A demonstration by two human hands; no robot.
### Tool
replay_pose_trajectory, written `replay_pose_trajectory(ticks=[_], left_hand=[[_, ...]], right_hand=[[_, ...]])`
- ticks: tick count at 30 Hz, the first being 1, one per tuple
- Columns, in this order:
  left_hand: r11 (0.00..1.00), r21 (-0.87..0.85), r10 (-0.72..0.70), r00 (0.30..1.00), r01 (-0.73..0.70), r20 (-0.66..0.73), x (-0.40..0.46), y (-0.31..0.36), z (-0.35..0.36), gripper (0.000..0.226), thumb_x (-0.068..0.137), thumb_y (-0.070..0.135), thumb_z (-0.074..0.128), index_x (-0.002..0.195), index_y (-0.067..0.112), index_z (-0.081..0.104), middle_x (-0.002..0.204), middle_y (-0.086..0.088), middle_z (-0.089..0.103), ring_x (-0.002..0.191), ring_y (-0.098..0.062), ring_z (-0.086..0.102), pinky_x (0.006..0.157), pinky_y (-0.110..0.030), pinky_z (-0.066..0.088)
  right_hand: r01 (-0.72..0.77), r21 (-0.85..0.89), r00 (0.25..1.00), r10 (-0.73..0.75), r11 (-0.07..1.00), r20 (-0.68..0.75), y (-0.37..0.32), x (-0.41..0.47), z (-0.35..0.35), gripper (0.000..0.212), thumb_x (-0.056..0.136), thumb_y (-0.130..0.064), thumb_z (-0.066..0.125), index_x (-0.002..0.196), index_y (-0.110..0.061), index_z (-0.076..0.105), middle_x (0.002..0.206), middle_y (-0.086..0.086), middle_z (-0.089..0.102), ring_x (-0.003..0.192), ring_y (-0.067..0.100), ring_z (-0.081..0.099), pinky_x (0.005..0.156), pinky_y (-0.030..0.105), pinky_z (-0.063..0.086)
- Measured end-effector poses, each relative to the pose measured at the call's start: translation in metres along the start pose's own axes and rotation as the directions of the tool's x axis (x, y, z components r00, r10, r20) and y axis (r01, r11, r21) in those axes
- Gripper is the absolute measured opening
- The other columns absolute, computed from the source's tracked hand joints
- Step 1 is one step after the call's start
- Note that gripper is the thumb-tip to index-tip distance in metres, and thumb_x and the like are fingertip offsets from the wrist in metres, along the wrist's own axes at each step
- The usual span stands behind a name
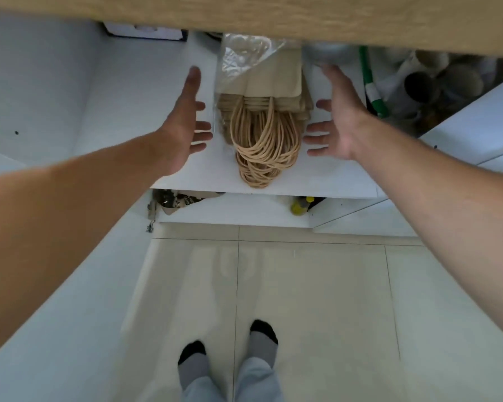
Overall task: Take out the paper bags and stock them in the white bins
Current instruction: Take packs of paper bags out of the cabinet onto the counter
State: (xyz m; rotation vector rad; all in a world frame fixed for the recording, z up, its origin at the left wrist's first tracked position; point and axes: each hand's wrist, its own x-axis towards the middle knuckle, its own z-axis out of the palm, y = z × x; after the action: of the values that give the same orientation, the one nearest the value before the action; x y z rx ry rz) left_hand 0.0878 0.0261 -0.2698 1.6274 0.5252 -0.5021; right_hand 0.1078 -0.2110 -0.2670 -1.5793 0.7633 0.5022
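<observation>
The bundle of paper bags (269, 82) lies flat on the white shelf (331, 175) inside the open cupboard, at 12 o'clock from the person. Its rope handles (262, 146) point toward the shelf's front edge. A clear plastic wrap (238, 59) covers the far half of the bundle.

The left hand (183, 126) is at 9 o'clock of the handles, spread wide and holding nothing. The right hand (337, 123) is at 3 o'clock, also spread wide and empty. Neither hand touches the bundle.

At 2 o'clock of the bundle stand cardboard tubes (436, 82) and a green stick (372, 82).

Status: the bags are not yet taken out. No white bin is in view. Removal and stocking both remain to be done.
</observation>
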Motion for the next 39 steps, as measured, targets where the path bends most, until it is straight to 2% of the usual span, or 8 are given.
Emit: replay_pose_trajectory(ticks=[4,11,15,17,20,25,30,39], left_hand=[[0.997,0.077,0.006,0.996,-0.013,0.088,0.012,-0.002,0.013,0.076,0.095,0.076,0.034,0.15,0.026,0.043,0.143,-0.014,0.055,0.126,-0.029,0.056,0.114,-0.045,0.04],[0.998,0.063,0.007,0.996,-0.013,0.094,0.002,-0.013,0.019,0.063,0.096,0.065,0.048,0.146,0.026,0.047,0.14,-0.014,0.058,0.124,-0.027,0.058,0.112,-0.046,0.042],[0.998,0.037,0.037,0.995,-0.04,0.094,-0.036,-0.042,0.012,0.041,0.095,0.058,0.055,0.118,0.024,0.054,0.119,-0.005,0.066,0.113,-0.023,0.062,0.11,-0.048,0.043],[1.0,-0.014,0.02,0.996,-0.019,0.092,-0.055,-0.062,0.006,0.055,0.088,0.059,0.063,0.125,0.02,0.048,0.117,-0.007,0.066,0.11,-0.024,0.063,0.109,-0.051,0.045],[0.995,-0.072,-0.062,0.987,0.073,0.145,-0.074,-0.085,-0.008,0.09,0.072,0.058,0.07,0.142,0.016,0.034,0.134,-0.016,0.059,0.12,-0.034,0.061,0.108,-0.055,0.046],[0.988,0.15,-0.101,0.925,0.049,0.367,-0.111,-0.105,-0.027,0.076,0.073,0.07,0.06,0.134,0.024,0.057,0.123,-0.001,0.073,0.117,-0.023,0.065,0.107,-0.046,0.044],[0.998,0.07,-0.015,0.96,-0.005,0.279,-0.17,-0.121,-0.043,0.08,0.079,0.055,0.067,0.149,0.036,0.034,0.131,0.005,0.067,0.11,-0.012,0.069,0.089,-0.029,0.052],[0.999,-0.047,0.009,0.967,0.003,0.254,-0.326,-0.081,-0.076,0.091,0.063,0.057,0.077,0.142,0.041,0.036,0.129,0.01,0.063,0.101,0.004,0.069,0.069,-0.01,0.056]], right_hand=[[0.034,-0.027,0.995,-0.031,0.999,0.098,-0.001,0.007,0.02,0.07,0.084,-0.081,0.045,0.111,-0.021,0.07,0.104,0.008,0.072,0.098,0.026,0.066,0.094,0.046,0.05],[0.087,-0.015,0.996,-0.087,0.996,0.028,0.023,-0.004,0.031,0.067,0.092,-0.07,0.048,0.138,-0.022,0.057,0.122,0.005,0.067,0.102,0.022,0.064,0.071,0.035,0.049],[0.121,0.038,0.993,-0.121,0.992,0.002,0.063,-0.03,0.031,0.07,0.089,-0.073,0.051,0.142,-0.027,0.052,0.126,0.006,0.068,0.105,0.024,0.067,0.066,0.033,0.05],[0.131,0.054,0.99,-0.133,0.99,0.037,0.089,-0.048,0.031,0.077,0.082,-0.075,0.053,0.142,-0.027,0.049,0.123,0.006,0.069,0.099,0.023,0.068,0.065,0.031,0.051],[0.108,0.113,0.987,-0.121,0.988,0.11,0.123,-0.074,0.035,0.081,0.076,-0.075,0.057,0.142,-0.029,0.047,0.123,0.004,0.068,0.097,0.021,0.069,0.069,0.032,0.052],[0.068,0.146,0.977,-0.095,0.987,0.191,0.161,-0.12,0.046,0.078,0.079,-0.076,0.055,0.147,-0.038,0.048,0.135,-0.006,0.069,0.12,0.019,0.066,0.104,0.047,0.049],[0.056,0.126,0.982,-0.077,0.991,0.171,0.176,-0.186,0.054,0.081,0.077,-0.078,0.057,0.148,-0.042,0.047,0.145,-0.011,0.061,0.133,0.017,0.056,0.116,0.056,0.039],[0.056,0.181,0.989,-0.079,0.982,0.124,0.165,-0.345,0.044,0.08,0.07,-0.08,0.067,0.139,-0.04,0.059,0.135,-0.021,0.066,0.131,0.002,0.057,0.121,0.047,0.036]])
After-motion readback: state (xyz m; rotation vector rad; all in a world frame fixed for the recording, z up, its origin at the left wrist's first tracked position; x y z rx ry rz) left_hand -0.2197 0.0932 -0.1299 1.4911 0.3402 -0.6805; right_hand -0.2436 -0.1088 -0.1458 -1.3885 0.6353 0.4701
